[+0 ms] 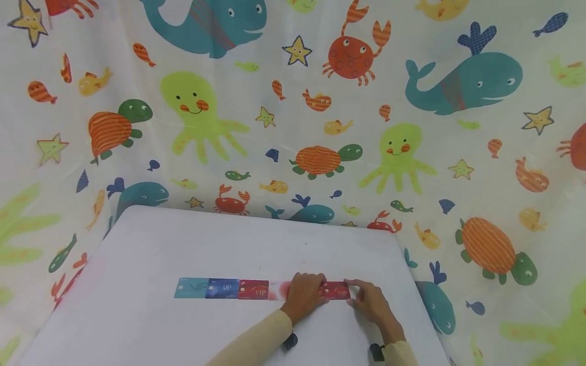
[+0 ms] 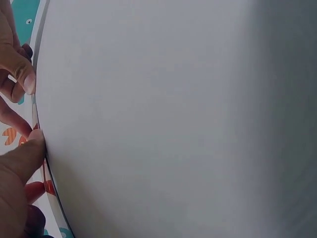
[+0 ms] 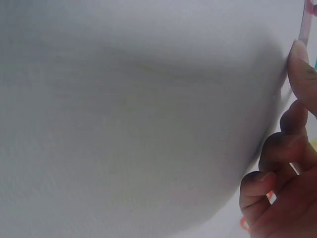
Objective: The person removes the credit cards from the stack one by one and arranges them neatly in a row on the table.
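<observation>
A straight row of flat cards lies on the white table. From the left come a teal VIP card (image 1: pixel 191 288), a blue VIP card (image 1: pixel 223 288), a red VIP card (image 1: pixel 254 290) and a pale pink card (image 1: pixel 277 291). My left hand (image 1: pixel 305 297) lies over the row right of the pink card, fingers at the upper edge and thumb at the lower, gripping a mostly hidden red card (image 1: pixel 321 292). At the row's right end, my right hand (image 1: pixel 372 303) pinches the last red VIP card (image 1: pixel 338 291) by its right corners, index finger above, thumb below.
The white table (image 1: pixel 137 325) reaches back to a hanging curtain (image 1: pixel 274 168) printed with sea animals. Dark wrist devices sit below both hands, one at the left cuff (image 1: pixel 256 338). Tabletop fills most of both wrist views.
</observation>
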### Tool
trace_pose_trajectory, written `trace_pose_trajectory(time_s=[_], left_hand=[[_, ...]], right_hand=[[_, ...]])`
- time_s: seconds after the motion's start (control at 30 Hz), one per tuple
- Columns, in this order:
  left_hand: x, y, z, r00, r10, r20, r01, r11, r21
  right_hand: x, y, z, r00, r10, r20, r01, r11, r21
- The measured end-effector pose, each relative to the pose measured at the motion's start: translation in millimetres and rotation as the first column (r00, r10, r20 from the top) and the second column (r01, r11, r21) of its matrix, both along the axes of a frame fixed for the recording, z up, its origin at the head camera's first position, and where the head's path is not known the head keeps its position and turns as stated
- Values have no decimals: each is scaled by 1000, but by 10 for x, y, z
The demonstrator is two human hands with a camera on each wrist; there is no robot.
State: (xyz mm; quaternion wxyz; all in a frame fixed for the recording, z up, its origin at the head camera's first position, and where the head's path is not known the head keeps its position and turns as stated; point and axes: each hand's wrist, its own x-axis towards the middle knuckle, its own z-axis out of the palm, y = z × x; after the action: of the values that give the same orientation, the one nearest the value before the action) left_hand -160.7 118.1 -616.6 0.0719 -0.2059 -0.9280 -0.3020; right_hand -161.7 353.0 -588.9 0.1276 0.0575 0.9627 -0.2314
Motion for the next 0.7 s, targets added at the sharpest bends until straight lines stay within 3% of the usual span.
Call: trace_pose_trajectory(time_s=[0.27, 0.47, 0.57, 0.7], left_hand=[[1, 47, 17, 1000, 0, -23, -1, 1000, -19], [28, 6, 39, 994, -32, -102, 17, 990, -139], [21, -64, 63, 989, -29, -148, 3, 984, -178], [-6, -226, 170, 986, 10, -167, -31, 992, -123]], right_hand=[[68, 29, -5, 1000, -18, -6, 18, 999, -34], [136, -54, 37, 999, 1, -37, 0, 999, 33], [158, -118, 50, 990, 47, -132, -33, 994, 101], [178, -200, 66, 954, 47, -295, 0, 988, 156]])
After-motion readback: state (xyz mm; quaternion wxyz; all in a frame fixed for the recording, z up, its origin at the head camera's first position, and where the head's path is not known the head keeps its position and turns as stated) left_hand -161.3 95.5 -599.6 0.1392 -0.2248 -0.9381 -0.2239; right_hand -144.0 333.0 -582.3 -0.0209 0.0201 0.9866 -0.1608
